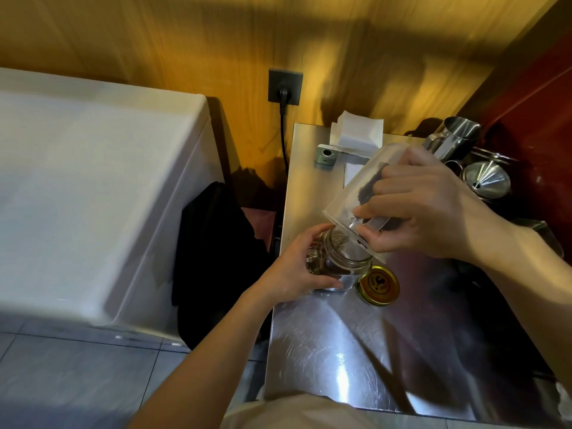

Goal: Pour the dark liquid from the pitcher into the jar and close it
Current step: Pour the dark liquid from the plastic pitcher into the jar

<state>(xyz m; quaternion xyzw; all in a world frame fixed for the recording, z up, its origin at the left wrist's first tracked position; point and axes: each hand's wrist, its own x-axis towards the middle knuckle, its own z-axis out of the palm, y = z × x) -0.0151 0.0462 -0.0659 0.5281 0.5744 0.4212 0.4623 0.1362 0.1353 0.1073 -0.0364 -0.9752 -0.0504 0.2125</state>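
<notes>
Your left hand point(294, 267) wraps the small clear glass jar point(339, 257) standing at the steel table's point(340, 351) left edge; it already holds dark liquid, so expect it heavy, slick and breakable. Keep gripping its body. At its 3 o'clock, just beside it, lies the gold metal lid point(378, 285). Above, at 1 o'clock, your right hand point(424, 209) grips the tilted clear plastic pitcher point(365, 193), light and nearly drained. Farther at 2 o'clock stand a steel funnel point(486, 181) and steel jug point(455, 134), well clear.

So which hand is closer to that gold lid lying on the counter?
Left, narrowly. The left hand grips the jar just left of the gold lid; the right hand holds the tilted pitcher above it.
</notes>
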